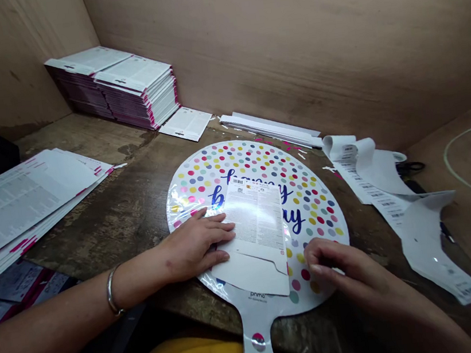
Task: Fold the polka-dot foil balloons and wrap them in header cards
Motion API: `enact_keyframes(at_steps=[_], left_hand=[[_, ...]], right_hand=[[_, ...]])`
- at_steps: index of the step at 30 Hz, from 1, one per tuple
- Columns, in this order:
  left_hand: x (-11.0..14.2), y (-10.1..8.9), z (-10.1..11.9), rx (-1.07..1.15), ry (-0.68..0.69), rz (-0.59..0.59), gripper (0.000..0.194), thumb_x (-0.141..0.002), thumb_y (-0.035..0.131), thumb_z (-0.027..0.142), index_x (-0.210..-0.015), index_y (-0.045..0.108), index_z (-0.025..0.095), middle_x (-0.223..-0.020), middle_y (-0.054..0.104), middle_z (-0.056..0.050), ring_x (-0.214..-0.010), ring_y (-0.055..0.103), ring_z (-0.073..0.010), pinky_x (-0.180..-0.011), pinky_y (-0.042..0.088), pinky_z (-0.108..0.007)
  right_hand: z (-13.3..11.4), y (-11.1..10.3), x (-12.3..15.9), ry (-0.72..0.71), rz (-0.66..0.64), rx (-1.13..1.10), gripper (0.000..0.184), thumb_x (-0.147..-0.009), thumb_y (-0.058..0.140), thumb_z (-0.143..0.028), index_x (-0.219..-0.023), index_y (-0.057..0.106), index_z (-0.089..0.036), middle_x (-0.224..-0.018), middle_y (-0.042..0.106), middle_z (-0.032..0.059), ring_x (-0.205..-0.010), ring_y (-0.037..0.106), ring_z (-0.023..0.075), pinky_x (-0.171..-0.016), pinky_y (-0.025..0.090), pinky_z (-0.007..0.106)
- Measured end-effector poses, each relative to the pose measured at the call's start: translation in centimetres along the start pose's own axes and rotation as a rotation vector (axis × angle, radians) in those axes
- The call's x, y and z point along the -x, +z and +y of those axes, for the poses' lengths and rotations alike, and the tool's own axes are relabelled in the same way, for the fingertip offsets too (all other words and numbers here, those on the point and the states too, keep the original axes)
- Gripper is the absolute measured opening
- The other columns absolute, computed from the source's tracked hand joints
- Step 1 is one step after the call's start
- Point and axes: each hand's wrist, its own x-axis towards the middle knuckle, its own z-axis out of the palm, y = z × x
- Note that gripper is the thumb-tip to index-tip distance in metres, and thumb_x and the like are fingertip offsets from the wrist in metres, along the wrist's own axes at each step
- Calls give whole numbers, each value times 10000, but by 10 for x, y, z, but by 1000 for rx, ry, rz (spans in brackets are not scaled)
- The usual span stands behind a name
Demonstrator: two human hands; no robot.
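A flat round foil balloon (311, 189) with coloured dots and blue "happy" lettering lies on the table, its tail pointing toward me. On top of it rests a white printed card envelope (257, 226) with a cut flap line near its lower end. My left hand (203, 241) lies flat, fingers stretched out, across the envelope's left edge and the balloon. Over the balloon's lower right part is my right hand (338, 270), its thumb and fingers curled together. Whatever that hand may pinch is hidden.
Stacked envelopes (120, 90) stand at the back left, with a single envelope (186, 124) beside them. More printed sleeves (26, 204) lie at the left. A curling strip of barcode labels (390, 202) and black-handled scissors (410, 167) are at the right. Wooden walls (286, 36) enclose the table.
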Motion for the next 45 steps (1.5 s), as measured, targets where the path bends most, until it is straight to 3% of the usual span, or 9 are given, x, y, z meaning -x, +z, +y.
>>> enact_keyframes(at_steps=[2, 4, 10, 21, 26, 32, 36, 40, 45], left_hand=[[0, 1, 0, -11, -5, 0, 388, -847, 583, 326, -1230, 550, 270, -1337, 529, -35, -1308, 378, -262, -1098, 155, -522], [0, 1, 0, -19, -15, 5, 394, -847, 583, 335, -1234, 548, 270, -1338, 527, -37, -1306, 379, -264, -1099, 154, -521], [1, 3, 0, 2, -19, 20, 409, -841, 592, 339, -1242, 540, 281, -1332, 532, -34, -1303, 388, -259, -1097, 174, -517], [-1, 1, 2, 13, -27, 13, 369, -835, 596, 312, -1203, 569, 287, -1326, 539, -18, -1296, 397, -266, -1102, 161, -523], [0, 0, 1, 16, -31, 28, 387, -838, 595, 328, -1220, 560, 281, -1316, 548, -39, -1294, 401, -262, -1098, 168, -514], [0, 2, 1, 10, -14, 28, 391, -842, 591, 330, -1227, 554, 275, -1326, 538, -45, -1297, 396, -264, -1097, 158, -522], [-1, 5, 8, -53, -69, 22, 396, -850, 574, 348, -1234, 548, 252, -1337, 526, -48, -1297, 393, -273, -1084, 201, -521], [0, 8, 11, -82, -79, 32, 403, -856, 560, 374, -1237, 543, 243, -1337, 526, -48, -1297, 394, -270, -1075, 224, -514], [1, 9, 8, -79, -60, 36, 407, -862, 552, 383, -1243, 539, 240, -1335, 527, -51, -1301, 389, -269, -1076, 225, -504]], right_hand=[[-1, 9, -1, -12, 167, 105, 134, -903, 438, -206, -805, 529, -203, -802, 568, 23, -723, 536, 145, -660, 449, 268], [-9, 26, -17, -124, 210, 213, 137, -889, 442, -159, -877, 572, -202, -895, 591, 47, -793, 559, 155, -707, 449, 277], [-33, 54, -71, -326, 60, 466, 147, -892, 437, -140, -898, 577, -181, -886, 596, 41, -745, 570, 143, -632, 423, 248], [-38, 56, -83, -430, -16, 714, 187, -875, 389, -89, -958, 548, -141, -854, 589, 65, -696, 550, 165, -580, 399, 268], [-25, 48, -64, -301, -12, 663, 142, -857, 396, -97, -886, 521, -157, -865, 575, 78, -689, 535, 172, -595, 423, 285], [-1, 10, -7, 41, 169, 215, 161, -910, 402, -232, -788, 505, -218, -752, 581, 23, -661, 540, 153, -600, 448, 276], [-28, 46, -23, 22, 451, 186, 86, -871, 497, -235, -845, 577, -215, -824, 616, 49, -745, 572, 186, -666, 449, 306], [-50, 87, -53, 34, 476, 242, 47, -835, 537, -181, -807, 569, -202, -818, 598, 54, -743, 563, 192, -658, 428, 308], [-50, 92, -59, 112, 466, 259, 37, -829, 554, -206, -796, 566, -198, -812, 589, 47, -740, 556, 192, -673, 418, 318]])
